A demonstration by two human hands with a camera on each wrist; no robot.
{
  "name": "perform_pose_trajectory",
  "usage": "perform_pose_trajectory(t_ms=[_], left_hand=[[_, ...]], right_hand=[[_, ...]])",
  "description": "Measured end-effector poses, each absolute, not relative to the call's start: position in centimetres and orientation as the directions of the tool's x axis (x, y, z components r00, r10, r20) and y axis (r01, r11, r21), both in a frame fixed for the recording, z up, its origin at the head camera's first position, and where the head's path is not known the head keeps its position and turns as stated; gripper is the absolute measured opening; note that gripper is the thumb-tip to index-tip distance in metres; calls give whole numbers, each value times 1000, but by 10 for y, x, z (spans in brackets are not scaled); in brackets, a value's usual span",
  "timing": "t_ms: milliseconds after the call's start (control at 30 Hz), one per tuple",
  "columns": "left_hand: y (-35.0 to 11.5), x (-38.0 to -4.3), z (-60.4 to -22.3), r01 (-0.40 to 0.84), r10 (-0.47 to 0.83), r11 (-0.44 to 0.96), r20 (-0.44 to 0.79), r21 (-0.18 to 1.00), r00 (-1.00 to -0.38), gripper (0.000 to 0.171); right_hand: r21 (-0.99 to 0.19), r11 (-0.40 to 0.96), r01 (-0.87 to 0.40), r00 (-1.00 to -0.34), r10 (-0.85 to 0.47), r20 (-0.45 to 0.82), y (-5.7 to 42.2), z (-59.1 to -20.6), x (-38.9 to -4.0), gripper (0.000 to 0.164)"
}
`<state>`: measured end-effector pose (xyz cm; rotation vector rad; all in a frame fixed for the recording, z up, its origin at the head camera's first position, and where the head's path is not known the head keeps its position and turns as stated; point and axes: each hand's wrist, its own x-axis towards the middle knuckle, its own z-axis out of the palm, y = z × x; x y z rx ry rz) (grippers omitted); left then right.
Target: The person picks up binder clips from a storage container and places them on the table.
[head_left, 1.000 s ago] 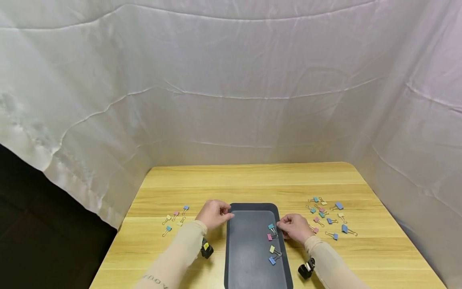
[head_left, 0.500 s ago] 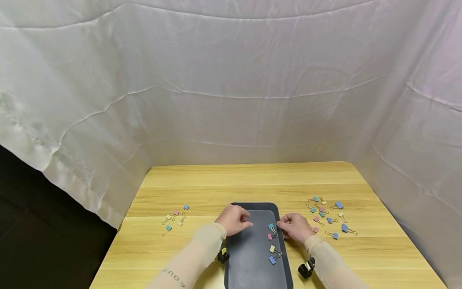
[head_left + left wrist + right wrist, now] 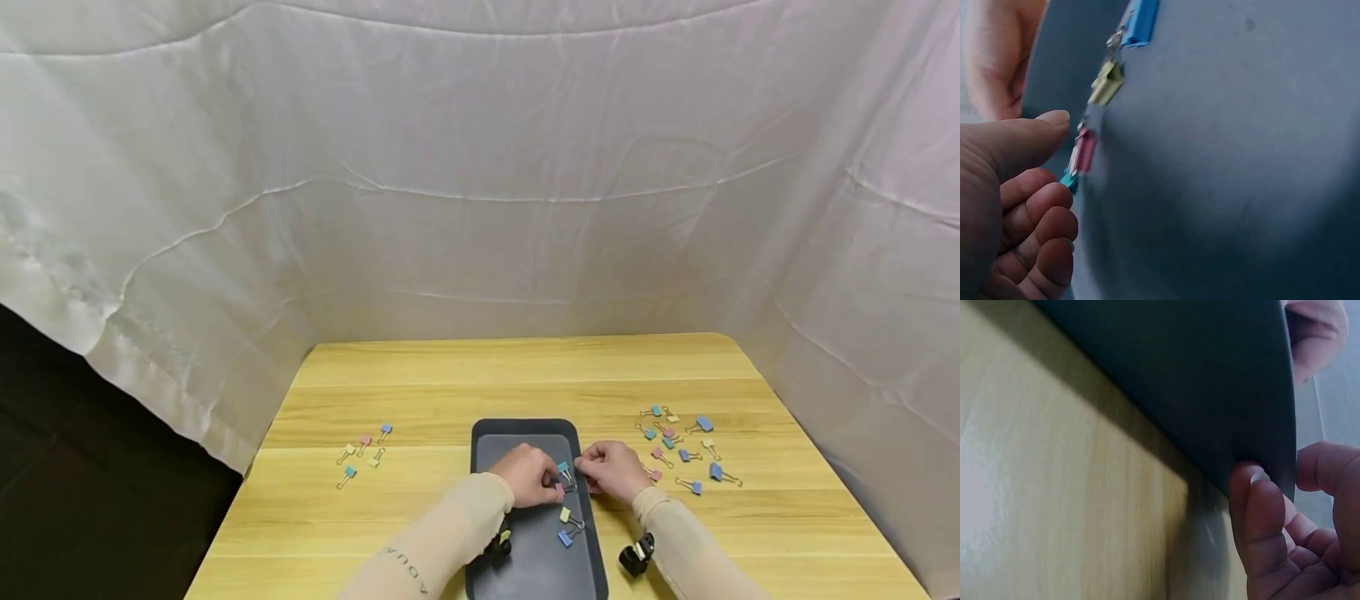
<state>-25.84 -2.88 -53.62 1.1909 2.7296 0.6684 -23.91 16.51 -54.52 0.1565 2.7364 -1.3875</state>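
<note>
A dark grey tray (image 3: 536, 567) lies on the table with a teal binder clip (image 3: 563, 469), a pink binder clip (image 3: 559, 491), a yellow binder clip (image 3: 566, 516) and a blue binder clip (image 3: 566, 538) in a row along its right side. My left hand (image 3: 529, 476) reaches over the tray, fingertips close to the pink clip. In the left wrist view, a gap separates the thumb (image 3: 1035, 140) from the bent fingers, and the pink clip (image 3: 1085, 150) shows just past them. My right hand (image 3: 613, 472) pinches the tray's right rim, thumb and fingers on either side of the wall (image 3: 1235, 381).
Several coloured binder clips (image 3: 691, 457) are scattered on the table (image 3: 480, 367) to the right. A smaller group of clips (image 3: 365, 440) lies to the left. Pale cloth (image 3: 480, 250) hangs behind and at the sides.
My left hand has moved right, from the tray's left rim across to the pink clip. My right hand has stayed at the right rim.
</note>
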Motion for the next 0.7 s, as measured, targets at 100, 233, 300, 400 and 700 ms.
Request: perform_pose_trajectory(t_ms=[100,233,300,400,700], left_hand=[[-22,-257,-542,673,718,620,53,403,-694,10],[-16,-255,-547,685,724,626,49,373,-688,8],[-16,-255,-548,692,728,621,58,368,-684,10],[-17,-255,-548,694,728,619,65,368,-683,12],[-35,-262,-529,645,677,615,117,454,-727,7]], right_hand=[[-806,578,127,-992,60,-114,165,-545,-239,12],[-808,577,124,-992,60,-110,165,-545,-240,12],[-806,579,123,-992,63,-106,164,-545,-240,12],[-807,576,126,-992,66,-107,164,-546,-240,12],[-804,584,114,-993,52,-103,166,-548,-241,12]])
